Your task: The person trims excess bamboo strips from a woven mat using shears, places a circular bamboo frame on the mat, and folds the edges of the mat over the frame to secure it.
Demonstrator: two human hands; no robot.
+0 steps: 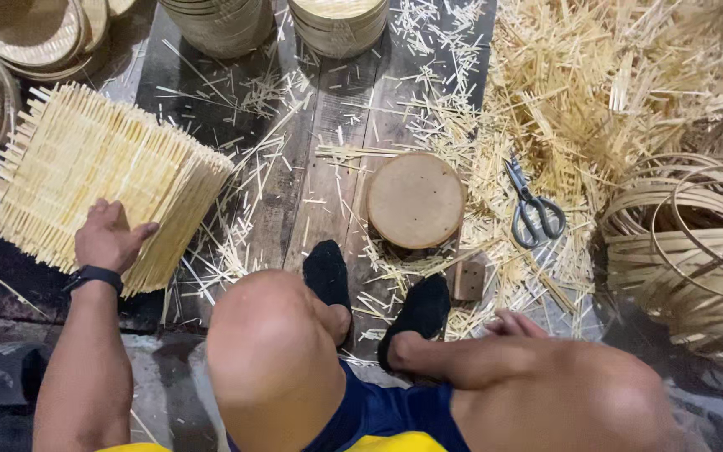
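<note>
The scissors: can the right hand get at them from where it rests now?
Probably yes. The right hand lies low beside the knee, and the scissors lie in the open on loose bamboo slivers just ahead of it. Nothing covers them or stands between.

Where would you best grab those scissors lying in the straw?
Probably by the grey loop handles of the scissors, coming from above on the near side. The handles point toward the person, while the shut blades point away, and the right hand is closest.
</note>
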